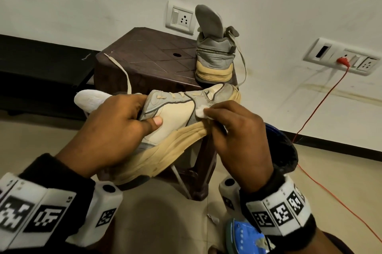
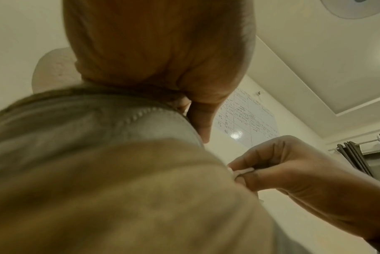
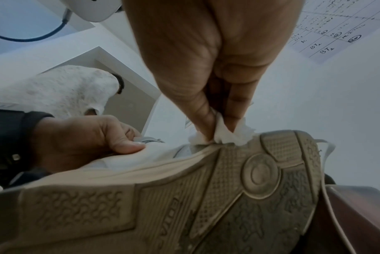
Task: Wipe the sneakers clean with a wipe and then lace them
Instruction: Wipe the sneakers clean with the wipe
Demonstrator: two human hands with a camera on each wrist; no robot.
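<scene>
A grey and cream sneaker [image 1: 175, 113] lies on its side in the air in front of me, sole [image 3: 206, 197] turned down toward my right wrist. My left hand [image 1: 115, 129] grips its collar [image 2: 97, 123], thumb pressed on the cream side panel. Its white insole [image 1: 91, 98] sticks out past my left hand, and a loose lace [image 1: 122, 69] trails up from it. My right hand [image 1: 231, 129] pinches a small white wipe [image 1: 200, 112] [image 3: 223, 134] against the grey panel near the toe. The second sneaker [image 1: 215, 57] stands on a dark brown stool [image 1: 144, 55], its insole pulled up.
The stool stands against a white wall with socket plates [image 1: 180, 16]. A red cable [image 1: 322, 104] runs from the right socket [image 1: 343, 58] down across the tiled floor. A blue packet [image 1: 246, 237] lies by my right wrist. A dark bench [image 1: 41, 71] sits at the left.
</scene>
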